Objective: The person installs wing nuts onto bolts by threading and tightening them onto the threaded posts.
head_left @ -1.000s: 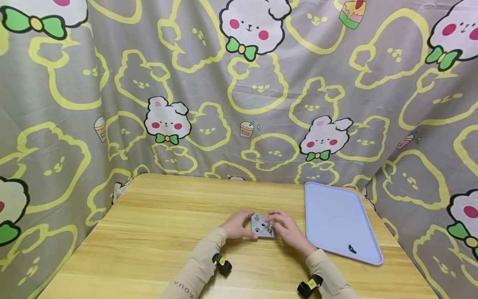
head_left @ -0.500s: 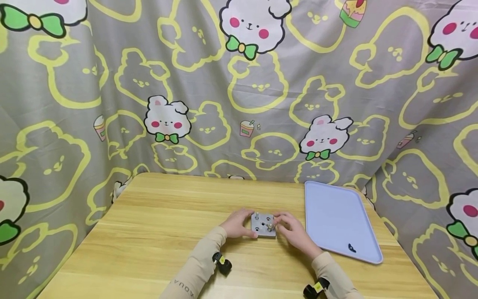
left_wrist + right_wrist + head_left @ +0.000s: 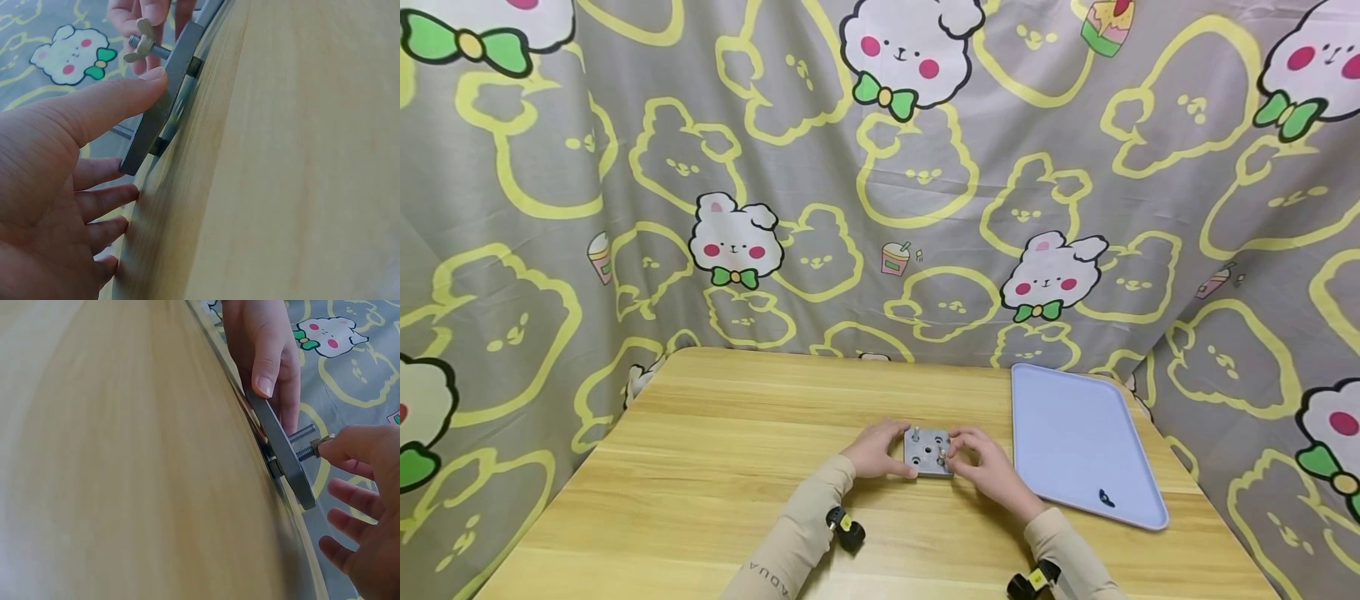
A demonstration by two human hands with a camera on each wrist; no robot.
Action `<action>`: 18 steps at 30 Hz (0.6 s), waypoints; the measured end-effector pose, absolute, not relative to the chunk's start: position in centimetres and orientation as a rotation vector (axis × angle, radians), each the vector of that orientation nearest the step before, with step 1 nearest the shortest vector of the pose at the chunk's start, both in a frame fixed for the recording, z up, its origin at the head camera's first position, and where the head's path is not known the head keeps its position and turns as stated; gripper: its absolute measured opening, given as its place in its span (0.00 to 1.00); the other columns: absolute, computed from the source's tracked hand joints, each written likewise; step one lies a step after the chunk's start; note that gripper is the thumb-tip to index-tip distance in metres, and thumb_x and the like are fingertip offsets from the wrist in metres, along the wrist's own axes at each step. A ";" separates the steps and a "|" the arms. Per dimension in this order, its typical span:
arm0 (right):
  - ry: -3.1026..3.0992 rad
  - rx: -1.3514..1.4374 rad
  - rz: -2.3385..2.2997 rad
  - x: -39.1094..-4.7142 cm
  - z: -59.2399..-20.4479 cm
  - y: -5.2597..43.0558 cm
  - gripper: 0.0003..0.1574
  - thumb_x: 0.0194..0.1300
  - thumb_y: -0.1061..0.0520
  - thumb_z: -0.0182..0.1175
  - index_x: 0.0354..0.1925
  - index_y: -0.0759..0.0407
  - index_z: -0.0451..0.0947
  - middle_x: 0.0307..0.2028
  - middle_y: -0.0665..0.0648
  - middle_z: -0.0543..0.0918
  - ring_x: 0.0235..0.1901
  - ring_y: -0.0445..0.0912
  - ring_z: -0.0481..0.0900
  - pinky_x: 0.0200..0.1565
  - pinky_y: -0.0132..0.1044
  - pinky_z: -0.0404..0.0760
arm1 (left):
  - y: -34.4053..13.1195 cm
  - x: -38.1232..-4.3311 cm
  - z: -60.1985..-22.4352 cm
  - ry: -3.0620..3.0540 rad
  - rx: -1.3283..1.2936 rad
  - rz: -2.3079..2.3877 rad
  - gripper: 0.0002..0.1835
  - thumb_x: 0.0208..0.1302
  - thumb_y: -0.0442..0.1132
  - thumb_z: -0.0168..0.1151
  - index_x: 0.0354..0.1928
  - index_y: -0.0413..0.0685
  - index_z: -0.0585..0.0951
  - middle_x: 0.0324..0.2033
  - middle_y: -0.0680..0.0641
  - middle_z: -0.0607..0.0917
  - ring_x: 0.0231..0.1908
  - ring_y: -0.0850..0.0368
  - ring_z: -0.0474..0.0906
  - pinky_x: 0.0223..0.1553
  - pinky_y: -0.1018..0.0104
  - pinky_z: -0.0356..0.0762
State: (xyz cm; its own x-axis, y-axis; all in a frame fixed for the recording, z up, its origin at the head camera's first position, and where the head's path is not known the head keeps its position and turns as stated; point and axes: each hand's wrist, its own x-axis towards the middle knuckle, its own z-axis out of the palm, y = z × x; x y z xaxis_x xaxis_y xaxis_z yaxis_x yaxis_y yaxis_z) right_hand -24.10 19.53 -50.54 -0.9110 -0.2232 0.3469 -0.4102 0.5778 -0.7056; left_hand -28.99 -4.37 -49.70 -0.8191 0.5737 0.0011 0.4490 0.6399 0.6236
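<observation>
A square grey metal plate (image 3: 928,468) with several holes lies on the wooden table between my hands. Two bolts stand up from it; the bare one (image 3: 302,434) is toward the far left corner. The other bolt (image 3: 162,52), at the near right, carries a brass-coloured wing nut (image 3: 145,41). My left hand (image 3: 877,450) holds the plate by its left side, thumb (image 3: 128,100) on the near edge and fingers at the far side. With thumb and forefinger, my right hand (image 3: 992,477) pinches the wing nut, its other fingers spread loosely.
To the right lies a pale blue tray (image 3: 1075,433) with a small black piece (image 3: 1107,498) near its front edge. A patterned grey curtain (image 3: 820,167) hangs behind the table (image 3: 700,467) and along both sides. Both wrists wear black cameras.
My right hand was reaching over the top of the plate, then drew back to the right; its thumb and forefinger now meet at the wing nut. The left hand and plate stay put.
</observation>
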 end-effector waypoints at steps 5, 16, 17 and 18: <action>-2.589 0.522 1.235 -24.2 -50.4 19.0 0.15 0.52 0.62 0.71 0.29 0.47 0.74 0.52 0.61 0.82 0.56 0.59 0.77 0.58 0.59 0.76 | -4.4 -28.9 -49.5 2.662 0.833 0.928 0.48 0.49 0.53 0.74 0.70 0.42 0.65 0.69 0.41 0.69 0.73 0.39 0.56 0.74 0.43 0.49; -2.578 0.524 1.247 -24.8 -50.1 17.6 0.14 0.53 0.61 0.71 0.32 0.53 0.73 0.52 0.60 0.81 0.55 0.58 0.77 0.57 0.58 0.77 | -4.4 -28.8 -49.6 2.653 0.830 0.940 0.48 0.49 0.54 0.74 0.70 0.43 0.65 0.70 0.41 0.69 0.73 0.39 0.56 0.74 0.43 0.49; -2.583 0.524 1.244 -24.8 -50.1 17.5 0.14 0.54 0.61 0.71 0.32 0.53 0.73 0.52 0.60 0.81 0.55 0.58 0.77 0.57 0.57 0.77 | -4.4 -28.9 -49.6 2.654 0.829 0.938 0.48 0.49 0.54 0.74 0.70 0.43 0.65 0.70 0.41 0.68 0.73 0.39 0.56 0.74 0.43 0.49; -2.587 0.523 1.246 -24.9 -50.1 17.5 0.14 0.54 0.61 0.71 0.32 0.52 0.73 0.52 0.59 0.81 0.55 0.58 0.77 0.57 0.57 0.77 | -4.4 -28.9 -49.6 2.652 0.828 0.938 0.48 0.50 0.54 0.74 0.70 0.43 0.65 0.70 0.42 0.68 0.73 0.39 0.56 0.74 0.44 0.49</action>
